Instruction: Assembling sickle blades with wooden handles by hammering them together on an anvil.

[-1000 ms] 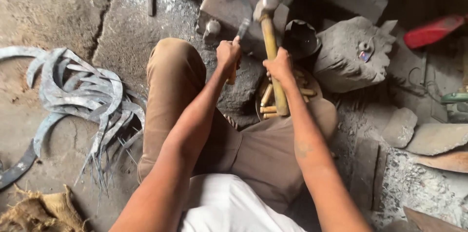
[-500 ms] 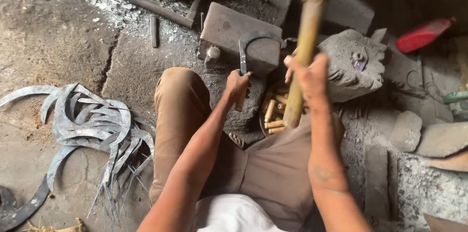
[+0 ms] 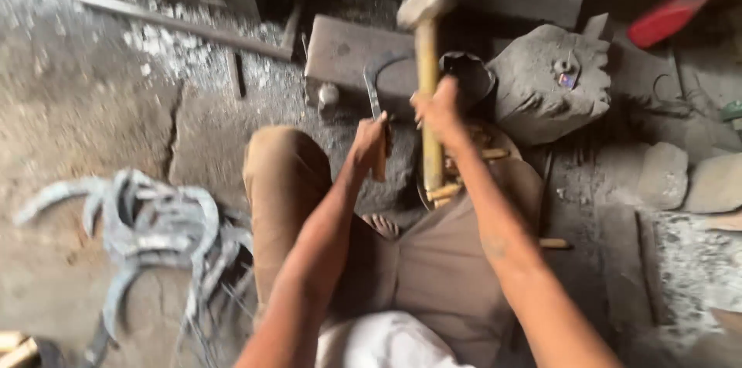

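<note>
Centrally, the right hand (image 3: 437, 111) grips a wooden-handled hammer (image 3: 426, 82), head raised at upper centre; the left hand (image 3: 369, 141) clasps a curved blade (image 3: 376, 90) on the anvil block (image 3: 344, 51).

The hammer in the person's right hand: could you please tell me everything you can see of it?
The hammer has a blocky, dull grey metal head, blurred in this view, on a long, pale yellowish handle that looks wooden. It stands nearly upright, head uppermost, above the dark anvil block. The right hand grips the handle about midway; its lower end runs down towards the lap. The left hand does not touch it, holding instead a curved blade that reaches onto the block.
</note>
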